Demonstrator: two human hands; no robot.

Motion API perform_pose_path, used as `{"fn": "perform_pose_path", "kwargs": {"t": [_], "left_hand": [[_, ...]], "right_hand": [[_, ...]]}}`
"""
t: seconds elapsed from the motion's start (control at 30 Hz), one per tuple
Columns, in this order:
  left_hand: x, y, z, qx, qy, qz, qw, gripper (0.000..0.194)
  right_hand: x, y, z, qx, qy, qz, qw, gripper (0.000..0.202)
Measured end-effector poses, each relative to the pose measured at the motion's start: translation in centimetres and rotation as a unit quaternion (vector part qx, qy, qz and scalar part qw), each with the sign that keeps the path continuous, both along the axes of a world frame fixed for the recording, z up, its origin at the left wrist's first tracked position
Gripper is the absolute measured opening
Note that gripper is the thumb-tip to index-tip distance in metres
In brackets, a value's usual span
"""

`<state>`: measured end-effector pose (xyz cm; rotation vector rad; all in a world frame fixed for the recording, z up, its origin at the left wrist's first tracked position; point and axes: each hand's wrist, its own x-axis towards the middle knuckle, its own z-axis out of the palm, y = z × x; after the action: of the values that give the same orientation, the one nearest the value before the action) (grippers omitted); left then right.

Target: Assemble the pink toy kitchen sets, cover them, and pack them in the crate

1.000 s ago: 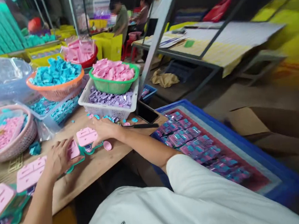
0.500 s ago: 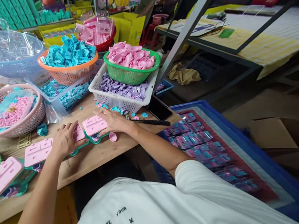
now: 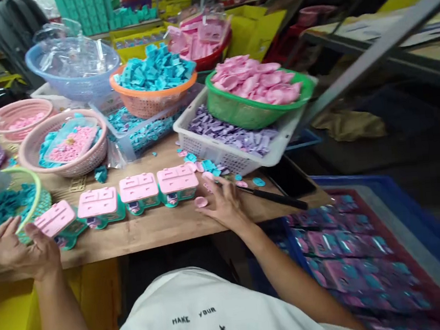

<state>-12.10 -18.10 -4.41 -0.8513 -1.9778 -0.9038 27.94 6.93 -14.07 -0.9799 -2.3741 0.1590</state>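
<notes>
Several small teal plastic toy pieces with pink lids (image 3: 177, 179) stand in a row on the wooden table (image 3: 133, 234). At the row's left end, my left hand (image 3: 27, 248) is raised with fingers apart and nothing visible in it. It is beside the leftmost pink lid (image 3: 55, 219) and in front of the light green basket (image 3: 34, 196). My right hand (image 3: 225, 203) rests low over the table with fingers spread. Its thumb is close to a small pink oval piece (image 3: 200, 202); another pink oval piece (image 3: 208, 176) is at its fingertips. Whether it touches either is unclear.
A black-handled tool (image 3: 280, 199) and a dark phone (image 3: 288, 179) lie right of my right hand. Behind stand a white basket (image 3: 239, 166) of purple parts, a green basket (image 3: 254, 113) of pink ovals and an orange basket (image 3: 156, 98). A blue tray (image 3: 360, 178) of packed pieces sits lower right.
Both hands have left the pink-lidded pieces, which now stand in a closer row. My left hand moved left to the green basket, my right hand to the pink ovals. The view turned left.
</notes>
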Motion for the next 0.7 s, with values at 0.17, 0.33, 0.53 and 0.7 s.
{"fn": "perform_pose_path", "kwargs": {"t": [0.17,0.33,0.53,0.7], "left_hand": [[-2.1,-3.4,-1.7,-0.042,-0.050,0.057,0.996,0.054],[-2.4,-2.0,-0.6,-0.164,-0.096,-0.044,0.981,0.050],[-5.0,-1.4,-0.3,-0.212,-0.119,-0.205,0.948,0.045],[-5.1,-0.3,2.2,-0.297,-0.118,-0.264,0.910,0.034]], "right_hand": [[-0.4,1.0,0.8,0.007,0.033,0.017,0.999,0.095],[-3.8,0.6,4.6,0.016,0.017,0.112,0.993,0.095],[-7.0,1.8,5.0,0.005,-0.019,0.185,0.983,0.066],[-8.1,3.6,4.9,-0.003,-0.006,0.206,0.978,0.053]]}}
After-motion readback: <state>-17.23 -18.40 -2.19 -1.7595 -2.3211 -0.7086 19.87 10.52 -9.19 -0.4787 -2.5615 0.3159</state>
